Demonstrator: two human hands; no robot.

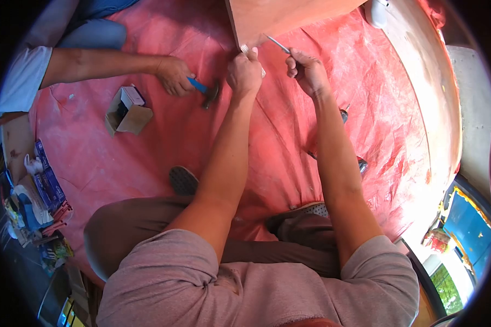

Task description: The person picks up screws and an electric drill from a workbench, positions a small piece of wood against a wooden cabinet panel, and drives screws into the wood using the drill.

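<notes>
My left hand [244, 73] is closed around a pale, narrow block-like piece [245, 49], by the lower corner of a large wooden panel [289, 19]. Only the ends of that piece show. To its right, my right hand [310, 72] grips a thin, light grey rod-shaped tool [278, 44]. Its far end slants up and left to the panel's lower edge. I cannot make out whether it touches the wood. At left, another person's hand [174, 75] holds a hammer [208, 95] with a blue handle, apart from my hands.
A red plastic sheet [147, 158] covers the floor. An opened cardboard box [128, 117] stands under the other person's arm. Dark tool parts [362, 164] lie behind my right forearm. Boxes and packets [49, 177] are piled at far left. A pale shoe [375, 13] shows at top right.
</notes>
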